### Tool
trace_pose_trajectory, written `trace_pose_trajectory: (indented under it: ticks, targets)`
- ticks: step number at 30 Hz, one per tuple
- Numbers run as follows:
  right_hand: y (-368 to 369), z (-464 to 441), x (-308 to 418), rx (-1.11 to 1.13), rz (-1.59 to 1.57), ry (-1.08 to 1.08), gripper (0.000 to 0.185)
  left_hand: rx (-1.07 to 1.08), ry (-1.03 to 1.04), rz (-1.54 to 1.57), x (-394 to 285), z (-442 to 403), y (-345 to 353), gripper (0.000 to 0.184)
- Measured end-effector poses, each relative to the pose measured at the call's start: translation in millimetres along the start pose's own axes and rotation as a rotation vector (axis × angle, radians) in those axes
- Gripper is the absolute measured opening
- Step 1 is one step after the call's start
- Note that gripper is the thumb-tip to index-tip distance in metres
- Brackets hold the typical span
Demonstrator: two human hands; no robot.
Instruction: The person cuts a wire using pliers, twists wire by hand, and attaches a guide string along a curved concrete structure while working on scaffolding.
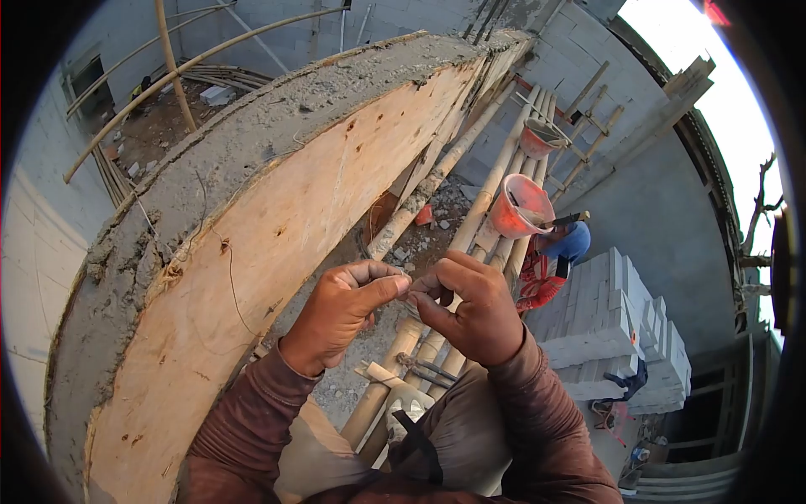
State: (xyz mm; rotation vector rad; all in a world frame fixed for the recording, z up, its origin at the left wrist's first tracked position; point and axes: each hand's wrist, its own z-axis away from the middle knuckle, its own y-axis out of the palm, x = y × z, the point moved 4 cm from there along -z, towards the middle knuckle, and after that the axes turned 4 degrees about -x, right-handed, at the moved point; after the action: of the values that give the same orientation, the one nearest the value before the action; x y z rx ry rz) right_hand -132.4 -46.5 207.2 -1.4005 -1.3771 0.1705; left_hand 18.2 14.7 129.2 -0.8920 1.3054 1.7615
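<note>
My left hand (348, 307) and my right hand (470, 302) meet in front of my chest, fingertips almost touching. Thumb and forefinger of each are pinched together. Whatever they pinch is too small to make out; a tiny pale spot shows at the left fingertips. To the left of both hands runs a plywood form board (277, 227), with wet grey concrete (227, 143) along its top. Thin wires stick out of the concrete, and one wire (233, 281) hangs down the board's face.
Bamboo poles (478, 210) form a scaffold under me. On them stand a red bucket (519, 207) with a tool across it and another bucket (541, 139) farther off. Below right are stacked pale blocks (588, 319) and a person in blue (567, 242).
</note>
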Motion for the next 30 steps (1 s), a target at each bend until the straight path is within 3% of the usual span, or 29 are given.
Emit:
trace_pose_trajectory:
  ticks: [4,7,10,16,23,30]
  targets:
    - [-1.0,0.2,1.3,0.098,0.096,-0.138,0.015,-0.021,0.024,-0.015,-0.2,-1.5,-3.8,0.021]
    - [-4.5,-2.7,-4.6,0.012,-0.140,0.018,0.024,0.010,0.057,0.019,-3.5,-1.5,0.2,0.024]
    - [5.0,-4.0,-17.2,0.076,-0.199,-0.052,0.030,0.035,0.093,0.091,-5.7,0.7,5.6,0.026]
    - [5.0,-6.4,-20.5,0.135,-0.175,-0.053,0.019,0.041,0.082,-0.032,0.1,-2.0,1.8,0.025]
    - [4.3,-3.8,-17.8,0.018,0.080,-0.092,0.021,-0.011,0.031,0.030,-0.2,-7.0,-1.9,0.024]
    - [12.4,-4.9,-7.3,-0.172,0.230,-0.290,0.023,0.029,-0.017,0.060,-3.0,-3.3,-1.4,0.025]
